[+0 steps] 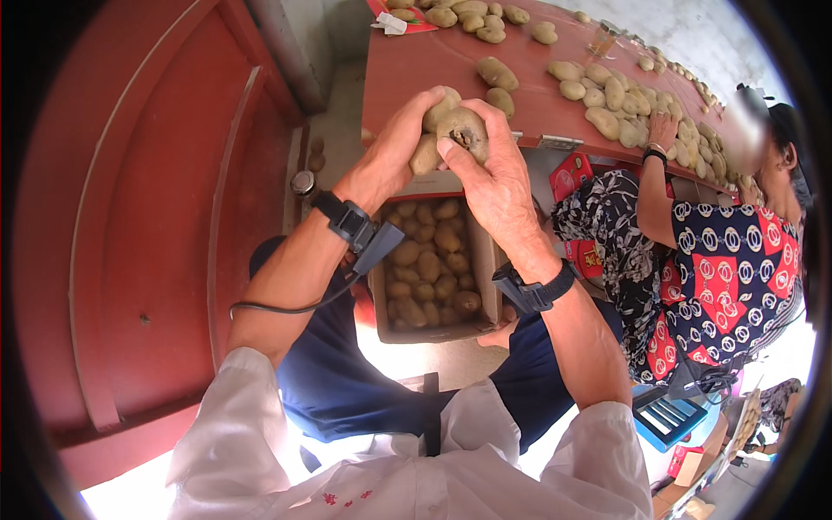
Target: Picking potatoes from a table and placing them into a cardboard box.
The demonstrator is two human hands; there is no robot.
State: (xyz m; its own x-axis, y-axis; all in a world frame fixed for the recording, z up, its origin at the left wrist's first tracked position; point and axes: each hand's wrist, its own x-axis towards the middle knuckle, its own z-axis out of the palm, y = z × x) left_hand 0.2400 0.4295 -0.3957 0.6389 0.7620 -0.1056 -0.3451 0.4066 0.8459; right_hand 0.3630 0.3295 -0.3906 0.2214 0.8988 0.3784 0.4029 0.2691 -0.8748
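Observation:
My left hand point(400, 133) is closed around two potatoes point(426, 155), one above the other. In my right hand point(497, 169) is another potato point(463, 133) with a dark, rough blemish on the side facing me; my thumb lies at the edge of that spot. The potatoes in both hands touch or nearly touch, above the near edge of the red table point(403, 78). Below my hands, between my knees, an open cardboard box point(489, 273) holds many potatoes point(428, 266). Two loose potatoes point(497, 73) lie on the table just beyond my right hand.
Potatoes point(614, 94) are heaped along the table to the right, where a co-worker's hand point(663, 130) rests on them. A glass point(604, 39) stands farther back. A red wooden door point(162, 227) is on my left. Red boxes point(572, 175) sit under the table; a blue plastic item point(669, 419) is behind the co-worker.

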